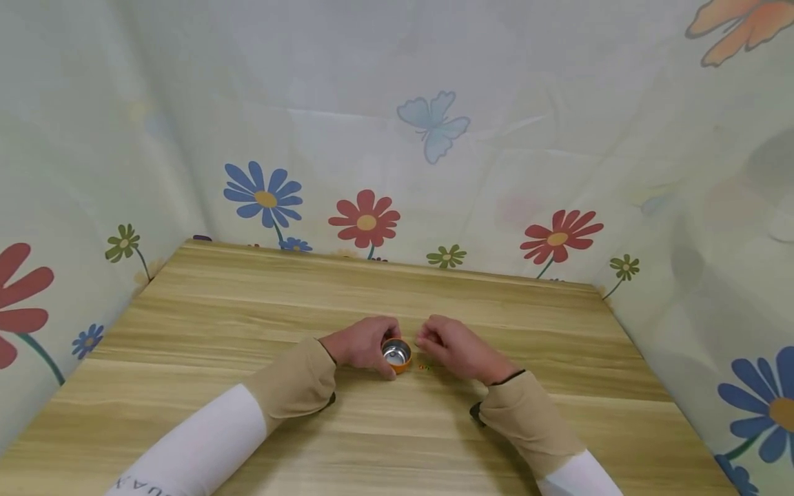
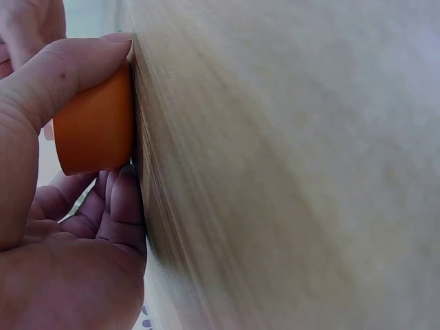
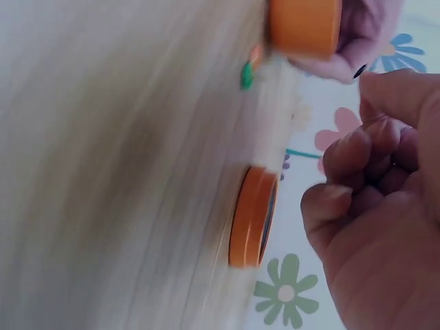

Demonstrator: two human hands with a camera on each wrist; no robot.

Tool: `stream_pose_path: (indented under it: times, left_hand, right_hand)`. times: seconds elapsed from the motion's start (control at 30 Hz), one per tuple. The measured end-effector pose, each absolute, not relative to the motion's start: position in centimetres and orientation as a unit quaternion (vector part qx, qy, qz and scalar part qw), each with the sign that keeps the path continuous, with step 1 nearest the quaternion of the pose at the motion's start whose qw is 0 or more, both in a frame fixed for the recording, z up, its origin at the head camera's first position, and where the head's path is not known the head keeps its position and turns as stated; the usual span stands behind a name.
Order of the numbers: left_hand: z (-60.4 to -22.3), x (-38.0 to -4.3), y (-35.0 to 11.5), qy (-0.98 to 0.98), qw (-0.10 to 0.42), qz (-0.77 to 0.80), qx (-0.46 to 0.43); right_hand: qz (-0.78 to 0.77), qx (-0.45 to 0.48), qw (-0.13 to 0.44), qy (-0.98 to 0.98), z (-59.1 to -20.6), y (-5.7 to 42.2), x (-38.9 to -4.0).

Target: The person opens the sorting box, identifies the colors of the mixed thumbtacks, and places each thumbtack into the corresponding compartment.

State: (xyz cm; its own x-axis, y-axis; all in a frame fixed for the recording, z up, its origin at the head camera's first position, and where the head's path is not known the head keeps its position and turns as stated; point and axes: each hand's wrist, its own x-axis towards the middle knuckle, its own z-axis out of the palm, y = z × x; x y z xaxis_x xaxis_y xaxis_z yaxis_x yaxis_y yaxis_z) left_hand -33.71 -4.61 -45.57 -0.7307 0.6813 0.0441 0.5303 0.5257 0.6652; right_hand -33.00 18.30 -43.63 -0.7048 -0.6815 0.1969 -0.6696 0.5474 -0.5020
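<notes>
A small orange cup [image 1: 397,355] with a shiny metal inside stands upright on the wooden table. My left hand [image 1: 366,344] grips its side, thumb at the near edge and fingers round the far side. Just right of the cup lie several tiny coloured beads [image 1: 424,367], green and orange-red among them. My right hand [image 1: 462,348] hovers beside them with curled fingers, its thumb and forefinger drawn together. A small dark spot [image 3: 359,71] shows by those fingertips; whether they pinch it is unclear. A shallow orange lid [image 3: 253,217] lies on the table in the right wrist view.
The wood-grain table [image 1: 248,303] spreads around both hands. Pale cloth walls [image 1: 496,165] printed with flowers and butterflies close it in at the back and both sides.
</notes>
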Motion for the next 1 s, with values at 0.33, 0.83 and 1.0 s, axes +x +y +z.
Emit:
stream_pose_path:
  times: [0.33,0.83,1.0]
  left_hand:
    - [-45.4,-33.5,-4.8,0.863,0.125,0.35,0.342]
    - [-45.6,-33.3,-4.7,0.869,0.123,0.343,0.335]
    - [-45.6,-33.3,-4.5,0.873,0.11,0.335,0.336]
  right_hand:
    - [-0.482,-0.368,0.101,0.789,-42.8,16.8,-31.5]
    - [-0.754,-0.417,0.289,0.416,-41.2,14.2,-28.5]
    - [-0.77,-0.434,0.307,0.352,-40.5,13.7,-27.7]
